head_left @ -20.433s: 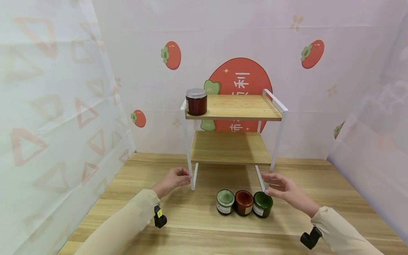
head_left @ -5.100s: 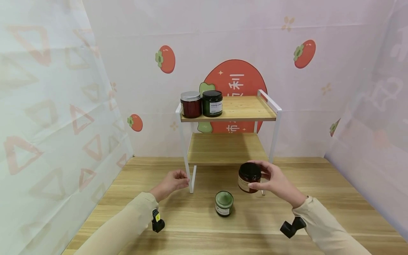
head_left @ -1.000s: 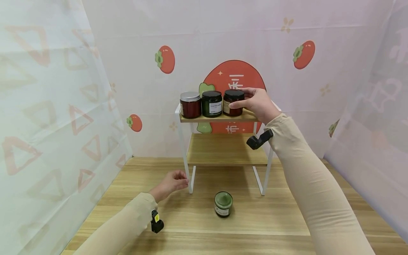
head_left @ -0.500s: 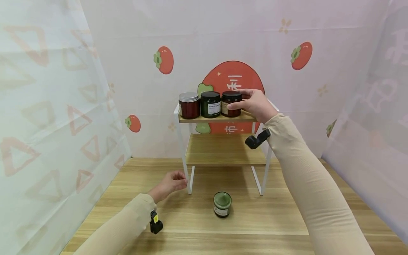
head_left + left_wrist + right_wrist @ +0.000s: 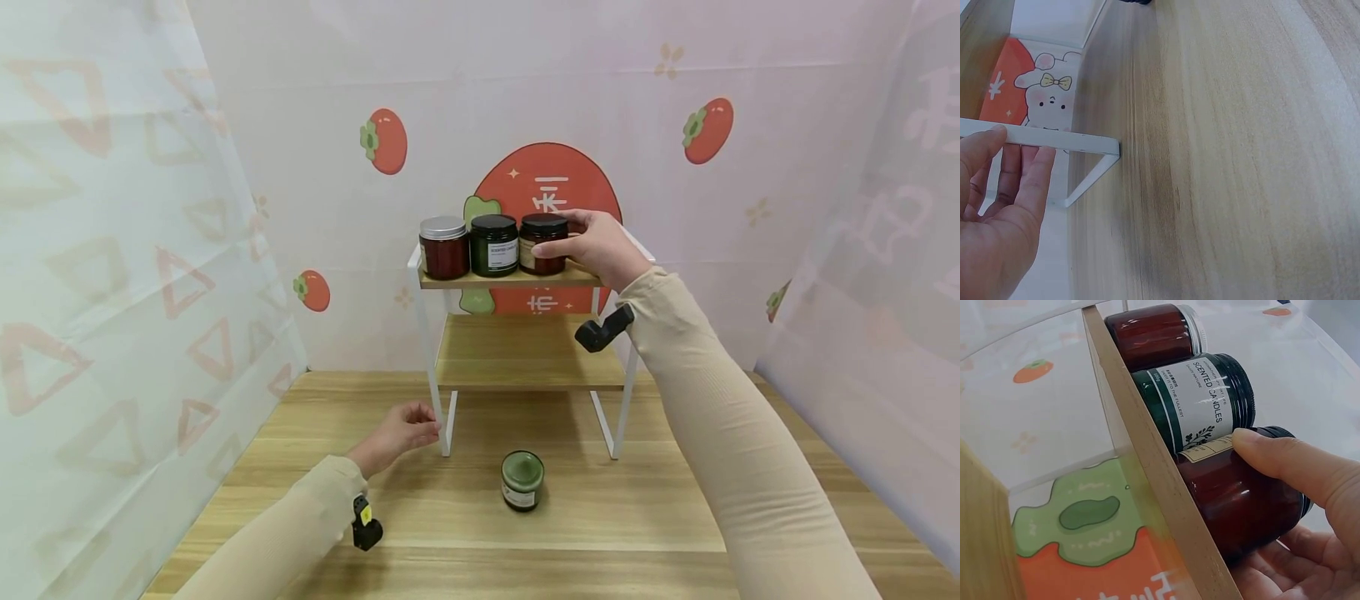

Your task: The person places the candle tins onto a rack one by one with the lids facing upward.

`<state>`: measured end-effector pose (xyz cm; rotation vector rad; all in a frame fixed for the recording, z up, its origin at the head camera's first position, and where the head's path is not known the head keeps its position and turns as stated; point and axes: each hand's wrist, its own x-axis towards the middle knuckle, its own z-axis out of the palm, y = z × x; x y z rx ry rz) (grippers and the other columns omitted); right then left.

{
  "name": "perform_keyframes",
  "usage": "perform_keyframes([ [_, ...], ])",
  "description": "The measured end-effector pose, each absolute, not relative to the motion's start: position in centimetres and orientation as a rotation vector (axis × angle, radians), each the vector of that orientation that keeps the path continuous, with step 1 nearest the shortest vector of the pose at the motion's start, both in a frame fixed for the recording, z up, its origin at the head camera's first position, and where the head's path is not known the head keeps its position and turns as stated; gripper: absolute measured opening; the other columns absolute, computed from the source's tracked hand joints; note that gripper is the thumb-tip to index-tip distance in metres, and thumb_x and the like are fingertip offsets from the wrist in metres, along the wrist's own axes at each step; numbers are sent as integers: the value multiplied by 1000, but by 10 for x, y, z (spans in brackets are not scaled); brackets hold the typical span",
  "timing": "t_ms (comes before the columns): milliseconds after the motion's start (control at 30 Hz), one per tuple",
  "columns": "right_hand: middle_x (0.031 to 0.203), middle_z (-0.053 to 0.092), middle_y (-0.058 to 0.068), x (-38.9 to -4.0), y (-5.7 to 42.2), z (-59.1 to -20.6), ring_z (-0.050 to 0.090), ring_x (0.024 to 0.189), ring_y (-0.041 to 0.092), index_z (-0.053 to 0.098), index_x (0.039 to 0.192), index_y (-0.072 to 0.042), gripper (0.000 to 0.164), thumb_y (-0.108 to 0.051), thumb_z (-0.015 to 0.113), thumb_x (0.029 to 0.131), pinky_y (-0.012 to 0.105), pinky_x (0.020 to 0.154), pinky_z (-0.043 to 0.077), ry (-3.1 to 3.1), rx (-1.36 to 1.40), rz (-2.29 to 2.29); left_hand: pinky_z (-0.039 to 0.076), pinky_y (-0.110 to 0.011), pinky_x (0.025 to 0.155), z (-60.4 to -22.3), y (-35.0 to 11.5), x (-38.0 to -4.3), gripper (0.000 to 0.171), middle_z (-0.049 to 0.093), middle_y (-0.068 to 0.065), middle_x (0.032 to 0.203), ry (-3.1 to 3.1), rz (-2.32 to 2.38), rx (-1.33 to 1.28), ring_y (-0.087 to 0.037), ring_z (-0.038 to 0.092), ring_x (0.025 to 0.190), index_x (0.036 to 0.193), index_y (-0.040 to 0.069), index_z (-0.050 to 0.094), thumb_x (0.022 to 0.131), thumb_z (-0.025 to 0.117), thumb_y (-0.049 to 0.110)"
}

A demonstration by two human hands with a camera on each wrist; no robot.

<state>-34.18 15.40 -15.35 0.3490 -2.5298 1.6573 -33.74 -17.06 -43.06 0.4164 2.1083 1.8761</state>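
My right hand [image 5: 603, 246] grips a brown-red candle jar [image 5: 1241, 494] with a black lid, thumb over its label and fingers behind. This jar stands upright on the top board [image 5: 495, 282] of a two-tier shelf, right beside a dark green candle jar [image 5: 494, 246] with a black lid. Left of that is a dark red jar [image 5: 444, 250] with a silver lid. My left hand [image 5: 401, 433] pinches the shelf's white front-left leg [image 5: 1054, 137] between thumb and fingers. On the table, a green jar [image 5: 522, 482] stands upside down, its base up and dark lid beneath.
The shelf's lower board [image 5: 528, 354] bears no jars. Both tiers sit in a white metal frame standing on the wood-grain table [image 5: 600, 525]. Printed cloth walls [image 5: 315, 167] enclose the back and both sides.
Since the oldest frame, the dark green jar and then the brown-red one went from table to top board, now lid up. Over the last second the right hand stays on the brown-red jar.
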Motion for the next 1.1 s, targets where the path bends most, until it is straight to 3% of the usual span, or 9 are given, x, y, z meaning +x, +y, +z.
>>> perform_keyframes([
  [433, 132, 54, 14, -338, 156, -155, 51, 109, 21, 41, 144, -8, 74, -27, 77, 83, 30, 90, 44, -2543, 407, 1581, 57, -31, 89, -430, -168, -336, 10, 58, -6, 98, 2096, 1894, 408, -26, 62, 101, 99, -2, 52, 94, 59, 1],
  [700, 147, 44, 10, -334, 172, -152, 41, 134, 22, 38, 148, -16, 71, -31, 73, 87, 43, 114, 35, -2486, 501, 1559, 57, -34, 91, -431, -169, -338, 9, 59, -5, 97, 2109, 1885, 407, -26, 63, 100, 98, -1, 53, 93, 60, 2],
  [933, 146, 46, 8, -322, 183, -145, 44, 133, 19, 40, 146, -17, 67, -28, 71, 89, 43, 115, 34, -2332, 576, 1688, 57, -33, 89, -430, -169, -337, 9, 59, -5, 95, 2112, 1884, 405, -25, 63, 99, 97, -1, 53, 93, 60, 2],
  [1100, 143, 49, 6, -312, 188, -143, 49, 129, 18, 44, 144, -18, 62, -23, 71, 89, 37, 112, 39, -2254, 627, 1726, 58, -31, 88, -430, -169, -338, 10, 59, -5, 95, 2124, 1881, 410, -26, 63, 100, 98, -2, 53, 93, 61, 2],
])
